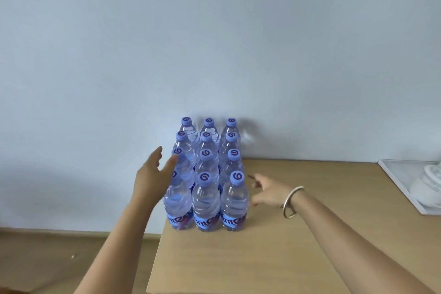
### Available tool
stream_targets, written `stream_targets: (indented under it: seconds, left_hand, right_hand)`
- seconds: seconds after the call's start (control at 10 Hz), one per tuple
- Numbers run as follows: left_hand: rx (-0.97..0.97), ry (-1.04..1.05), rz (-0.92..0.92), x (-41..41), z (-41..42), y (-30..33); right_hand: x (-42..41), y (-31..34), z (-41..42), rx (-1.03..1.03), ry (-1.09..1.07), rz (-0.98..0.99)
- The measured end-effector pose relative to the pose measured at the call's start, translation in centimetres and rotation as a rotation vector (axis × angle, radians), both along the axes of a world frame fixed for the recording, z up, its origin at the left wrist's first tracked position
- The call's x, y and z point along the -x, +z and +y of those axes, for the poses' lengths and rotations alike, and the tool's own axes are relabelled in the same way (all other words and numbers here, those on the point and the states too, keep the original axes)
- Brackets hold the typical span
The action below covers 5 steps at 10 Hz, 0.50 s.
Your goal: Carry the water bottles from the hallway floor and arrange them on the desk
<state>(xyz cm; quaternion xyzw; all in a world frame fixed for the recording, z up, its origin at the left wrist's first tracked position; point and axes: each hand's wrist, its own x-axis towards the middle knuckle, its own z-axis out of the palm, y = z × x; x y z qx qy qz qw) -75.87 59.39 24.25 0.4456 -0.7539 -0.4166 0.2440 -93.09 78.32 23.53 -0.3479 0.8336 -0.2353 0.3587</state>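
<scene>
Twelve clear plastic water bottles with purple caps (207,174) stood upright at the light wooden desk's (274,246) 10 o'clock corner. Left hand (152,174) at their 9 o'clock and right hand (269,190) at 3 o'clock were both spread, holding nothing.

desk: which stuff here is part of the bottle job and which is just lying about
Part of the job: water bottles standing in rows, desk, left hand, right hand.

Lying about: white tray at the desk's right edge, bracelet.

Both arms outstretched; left hand (152,174) open, fingers straight; right hand (269,190) open, fingers loosely spread
</scene>
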Motion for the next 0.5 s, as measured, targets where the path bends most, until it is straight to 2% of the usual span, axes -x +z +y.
stream_targets:
  seconds: [0.1,0.2,0.5]
  left_hand:
    - [-0.069,-0.122,-0.123,-0.7,3.1,-0.5]
    - [-0.108,-0.141,-0.202,-0.6,3.2,0.4]
    - [0.057,-0.376,-0.419,-4.7,5.7,1.2]
  right_hand:
    - [-3.5,0.2,0.4,0.118,-0.061,-0.03]
    - [-5.2,0.0,-0.3,0.173,-0.167,0.046]
    - [-9.1,0.1,2.8,0.049,-0.066,0.284]
